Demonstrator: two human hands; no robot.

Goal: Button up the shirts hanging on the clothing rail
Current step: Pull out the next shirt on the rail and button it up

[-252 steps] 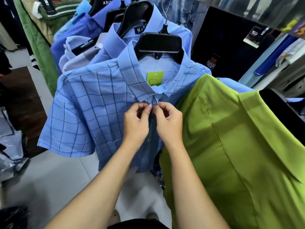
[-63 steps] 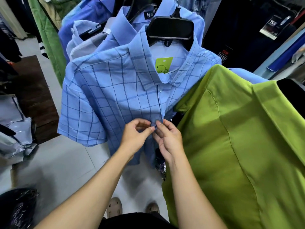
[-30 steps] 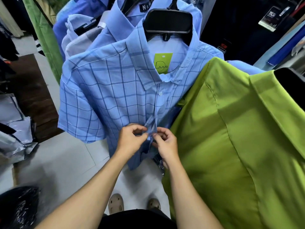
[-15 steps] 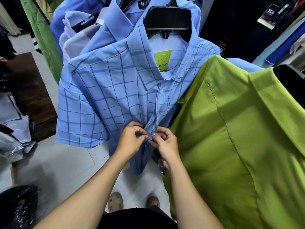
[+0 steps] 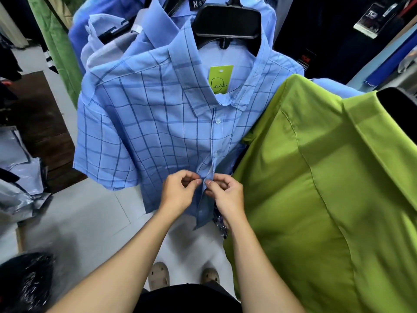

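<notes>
The light blue short-sleeved shirt with a dark blue windowpane check (image 5: 144, 123) hangs facing you in the middle of the scene, on a broad black plastic hanger (image 5: 228, 23). Its collar lies open and flat, and a lime-green paper tag (image 5: 220, 80) shows inside the neck. Two small white buttons (image 5: 218, 121) are done up along the placket, one below the collar and one lower down; above your hands the front lies closed, while below them the two edges part and the hem hangs loose.

Your left hand (image 5: 178, 193) pinches the left edge of the placket between thumb and forefinger, the other fingers curled in. Your right hand (image 5: 228, 193) pinches the right edge in the same way, and the fingertips of both hands almost meet over the strip of cloth. Whether a button sits between them, you cannot tell.

Just to the right, touching the checked shirt, hangs a plain lime-green shirt (image 5: 327, 188) that fills the near right. Behind, farther off, hang a plain blue collared shirt (image 5: 162, 26) and a pale grey-blue one (image 5: 106, 41). On the pale floor (image 5: 90, 218) at the left lie grey plastic bags (image 5: 18, 172). Your beige clogs (image 5: 159, 275) show below your arms.
</notes>
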